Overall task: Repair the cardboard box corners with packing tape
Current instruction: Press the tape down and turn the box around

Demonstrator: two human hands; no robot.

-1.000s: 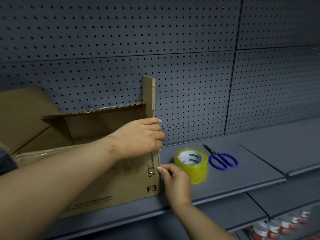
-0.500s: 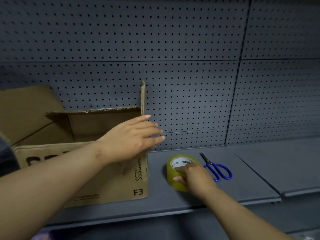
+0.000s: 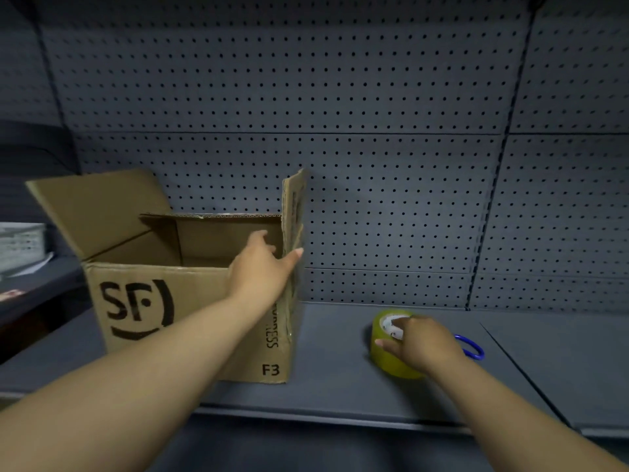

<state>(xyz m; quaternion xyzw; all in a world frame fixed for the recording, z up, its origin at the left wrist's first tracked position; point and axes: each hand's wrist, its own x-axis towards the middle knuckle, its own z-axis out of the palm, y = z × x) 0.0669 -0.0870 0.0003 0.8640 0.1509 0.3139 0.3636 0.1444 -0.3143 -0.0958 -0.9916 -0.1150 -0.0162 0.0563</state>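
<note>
The shelf (image 3: 333, 362) carries everything, and the cardboard box (image 3: 143, 301) stands on its left part, flaps up, well apart from the tape. A second ago the box's right front corner was being held and pressed by both hands; that two-handed hold has been given up. The corner is now steadied by the left hand (image 3: 262, 270) alone. Its fingers are spread, the thumb set toward the inside and one finger laid straight along the upright flap's edge. The right hand (image 3: 418, 345) has been moved to the tape roll (image 3: 384, 359), which is gripped with a finger hooked into the core and the thumb on the outer side. The roll is not seen to be lifted yet. More tape is judged to be about to be drawn for the corner. The scissors (image 3: 471, 349) are left untouched behind that hand.
</note>
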